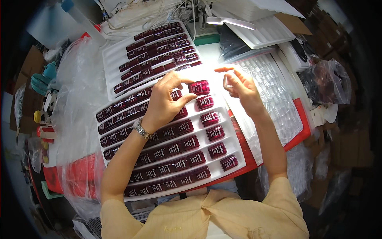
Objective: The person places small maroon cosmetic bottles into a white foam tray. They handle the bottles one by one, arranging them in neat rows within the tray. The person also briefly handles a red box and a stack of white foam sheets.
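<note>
My left hand (170, 97), with a metal watch on its wrist, holds a small glossy dark red rectangular container (199, 87) between thumb and fingers. It hangs over the right-hand part of a white ridged tray (234, 145), which bears rows of similar containers. My right hand (242, 85) is raised to the right of it, apart from the container. Its forefinger stretches left, while the thumb and other fingers curl together. Whatever they may hold is lost in the glare. Below the held piece, a column of single containers (215, 133) lies beside the long rows.
Behind lies a second white tray (109, 63) with more dark red containers. At right, a tray of clear plastic pieces (270, 95) rests on a red-edged table. A lit lamp (230, 22) stands at the back. Clear plastic sheeting (77, 115) drapes the left side.
</note>
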The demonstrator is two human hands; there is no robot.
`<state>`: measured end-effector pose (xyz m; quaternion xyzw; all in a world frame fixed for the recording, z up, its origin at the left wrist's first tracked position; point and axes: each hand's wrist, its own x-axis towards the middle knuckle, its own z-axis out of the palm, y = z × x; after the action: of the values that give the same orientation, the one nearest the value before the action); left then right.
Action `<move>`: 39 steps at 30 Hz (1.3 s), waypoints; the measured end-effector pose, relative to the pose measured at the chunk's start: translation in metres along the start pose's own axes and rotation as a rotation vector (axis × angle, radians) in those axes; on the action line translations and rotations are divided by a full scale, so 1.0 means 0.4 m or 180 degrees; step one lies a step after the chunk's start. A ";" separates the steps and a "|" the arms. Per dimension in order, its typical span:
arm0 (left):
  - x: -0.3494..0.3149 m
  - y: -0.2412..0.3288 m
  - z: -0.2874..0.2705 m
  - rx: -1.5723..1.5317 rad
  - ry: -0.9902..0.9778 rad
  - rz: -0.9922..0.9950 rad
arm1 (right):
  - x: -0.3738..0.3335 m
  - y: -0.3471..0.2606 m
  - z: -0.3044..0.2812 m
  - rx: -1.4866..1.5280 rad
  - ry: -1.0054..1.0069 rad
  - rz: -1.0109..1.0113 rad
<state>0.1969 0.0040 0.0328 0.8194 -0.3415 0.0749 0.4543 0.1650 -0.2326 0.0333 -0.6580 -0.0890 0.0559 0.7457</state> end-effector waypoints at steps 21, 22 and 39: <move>-0.019 0.006 -0.011 -0.0147 -0.0703 0.0138 | -0.012 0.018 0.092 -0.2062 0.0034 -0.0074; -0.014 0.004 -0.008 0.0041 -0.0710 0.0080 | 0.000 0.023 0.087 -0.2330 0.0246 -0.0382; 0.033 -0.109 -0.007 0.1460 -0.0011 -0.0393 | 0.128 0.257 -0.189 -0.3922 0.1292 -0.1004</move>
<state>0.2349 0.0152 0.0100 0.9206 -0.2656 0.1211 0.2594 0.2340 -0.2828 -0.0744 -0.9403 -0.0577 -0.2398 0.2346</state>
